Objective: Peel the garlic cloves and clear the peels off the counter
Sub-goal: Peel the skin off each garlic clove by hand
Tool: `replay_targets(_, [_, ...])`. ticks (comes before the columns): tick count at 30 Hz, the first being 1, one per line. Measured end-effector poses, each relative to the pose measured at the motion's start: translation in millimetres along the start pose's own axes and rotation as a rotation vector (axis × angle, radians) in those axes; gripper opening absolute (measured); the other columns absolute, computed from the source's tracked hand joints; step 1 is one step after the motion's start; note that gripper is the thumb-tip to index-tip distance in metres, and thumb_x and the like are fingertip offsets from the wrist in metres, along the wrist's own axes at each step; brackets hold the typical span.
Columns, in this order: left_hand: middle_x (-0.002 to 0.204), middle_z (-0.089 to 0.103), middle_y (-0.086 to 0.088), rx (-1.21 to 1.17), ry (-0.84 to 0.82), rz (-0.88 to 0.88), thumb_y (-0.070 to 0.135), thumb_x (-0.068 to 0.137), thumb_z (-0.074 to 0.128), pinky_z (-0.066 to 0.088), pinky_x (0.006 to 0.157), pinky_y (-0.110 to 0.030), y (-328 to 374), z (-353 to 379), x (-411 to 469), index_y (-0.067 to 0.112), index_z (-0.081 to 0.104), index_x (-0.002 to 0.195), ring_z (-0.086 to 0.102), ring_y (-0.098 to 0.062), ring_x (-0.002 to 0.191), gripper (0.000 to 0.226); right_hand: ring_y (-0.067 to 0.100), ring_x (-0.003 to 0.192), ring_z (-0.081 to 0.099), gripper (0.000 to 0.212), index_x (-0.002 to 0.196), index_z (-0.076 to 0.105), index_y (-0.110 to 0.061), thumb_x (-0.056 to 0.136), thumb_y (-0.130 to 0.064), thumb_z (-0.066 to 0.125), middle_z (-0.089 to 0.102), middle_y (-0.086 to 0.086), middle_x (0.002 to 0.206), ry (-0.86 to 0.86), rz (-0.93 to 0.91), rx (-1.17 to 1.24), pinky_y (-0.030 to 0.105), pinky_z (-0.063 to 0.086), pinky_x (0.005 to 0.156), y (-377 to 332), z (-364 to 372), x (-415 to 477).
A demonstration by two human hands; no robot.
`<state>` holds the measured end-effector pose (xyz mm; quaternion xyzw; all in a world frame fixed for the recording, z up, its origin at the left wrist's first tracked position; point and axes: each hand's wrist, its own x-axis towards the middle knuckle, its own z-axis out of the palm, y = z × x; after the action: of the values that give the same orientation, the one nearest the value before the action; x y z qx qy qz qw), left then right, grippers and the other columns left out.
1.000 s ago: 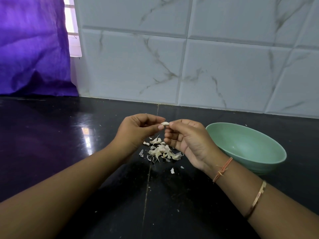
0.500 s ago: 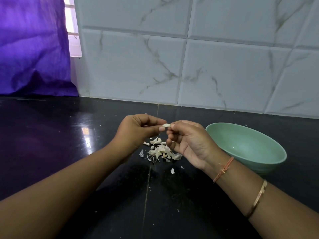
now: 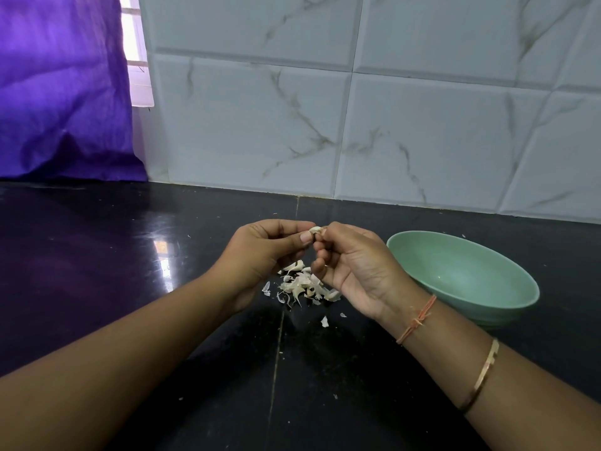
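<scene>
Head view: my left hand (image 3: 260, 252) and right hand (image 3: 353, 265) both pinch one garlic clove (image 3: 316, 230) above the peels (image 3: 304, 284); bowl (image 3: 468, 307) right.

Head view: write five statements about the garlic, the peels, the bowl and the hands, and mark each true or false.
1. Both the left hand and the right hand pinch the garlic clove. True.
2. The pile of peels lies inside the green bowl. False: it lies on the black counter beneath the hands, left of the bowl.
3. The green bowl stands on the counter to the right of the right hand. True.
4. The bangle is on the left forearm. False: it is on the right forearm.
5. The purple curtain hangs at the far right. False: it hangs at the far left.
</scene>
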<state>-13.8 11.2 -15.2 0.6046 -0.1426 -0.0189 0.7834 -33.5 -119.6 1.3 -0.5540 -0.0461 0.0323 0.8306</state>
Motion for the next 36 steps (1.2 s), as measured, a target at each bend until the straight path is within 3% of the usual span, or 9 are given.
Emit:
replay_targets(6, [0.073,0.07,0.005,-0.193,0.04,-0.062,0.012,0.068,0.064,0.051,0.06,-0.01,6.5,3.6,0.2,0.011,0.068,0.084,0.062,0.0,0.063,0.017,0.006,0.043,0.041,0.023,0.065,0.05,-0.009,0.087,-0.001,0.049,0.045,0.001,0.057,0.039,0.016,-0.14,0.017,0.042,0.043,8.1,-0.3,2.1])
replay_targets(14, [0.07,0.067,0.006,-0.195,0.135,-0.089,0.013,0.084,0.06,0.051,0.058,-0.012,5.7,-0.7,3.7,0.014,0.068,0.089,0.058,0.001,0.058,0.009,0.009,0.042,0.035,0.025,0.059,0.049,-0.009,0.084,-0.003,0.044,0.041,0.002,0.053,0.108,0.032,-0.31,0.02,0.038,0.043,9.0,-0.3,1.8])
replay_targets(18, [0.071,0.066,0.005,-0.177,0.133,-0.079,0.01,0.084,0.059,0.051,0.058,-0.012,4.4,-0.2,3.1,0.013,0.068,0.088,0.058,-0.001,0.061,0.01,0.009,0.042,0.043,0.021,0.065,0.052,-0.008,0.085,-0.004,0.056,0.047,0.002,0.054,0.15,-0.056,-0.395,0.022,0.044,0.047,13.3,-3.9,4.0])
replay_targets(21, [0.07,0.068,0.004,-0.158,0.13,-0.065,0.006,0.084,0.058,0.052,0.06,-0.011,4.2,1.1,2.4,0.012,0.068,0.086,0.06,-0.001,0.063,0.011,0.008,0.049,0.05,0.011,0.077,0.057,-0.006,0.083,0.0,0.064,0.053,0.001,0.058,0.129,-0.127,-0.402,0.022,0.048,0.052,14.4,-6.0,3.2])
replay_targets(26, [0.07,0.07,0.004,-0.133,0.127,-0.046,0.002,0.083,0.059,0.052,0.06,-0.011,2.5,1.1,2.3,0.009,0.067,0.085,0.061,-0.001,0.062,0.011,0.005,0.051,0.054,0.009,0.085,0.06,-0.009,0.086,0.0,0.059,0.06,0.003,0.069,0.134,-0.27,-0.384,0.019,0.049,0.052,9.7,-3.9,2.8])
replay_targets(29, [0.07,0.069,0.003,-0.125,0.116,-0.046,0.002,0.082,0.059,0.051,0.058,-0.012,1.8,0.7,2.7,0.008,0.066,0.086,0.061,-0.002,0.061,0.009,0.004,0.052,0.054,0.007,0.083,0.063,-0.009,0.087,-0.005,0.061,0.06,0.002,0.068,0.148,-0.348,-0.403,0.02,0.051,0.054,7.4,-3.0,1.7])
replay_targets(33, [0.079,0.066,-0.002,-0.098,0.095,-0.041,0.002,0.083,0.059,0.052,0.063,-0.012,0.3,1.7,3.1,0.006,0.065,0.087,0.059,-0.006,0.07,0.009,0.006,0.053,0.053,0.012,0.079,0.063,-0.007,0.09,-0.01,0.059,0.058,0.003,0.068,0.123,-0.33,-0.337,0.024,0.051,0.056,4.7,-1.5,0.2])
replay_targets(36, [0.076,0.067,-0.001,-0.077,0.078,-0.031,0.002,0.081,0.06,0.051,0.06,-0.013,-0.9,1.9,2.0,0.005,0.066,0.087,0.06,-0.003,0.065,0.009,0.007,0.052,0.053,0.014,0.076,0.063,-0.007,0.089,-0.011,0.06,0.058,0.002,0.066,0.109,-0.308,-0.32,0.024,0.051,0.055,4.3,-0.4,-0.2])
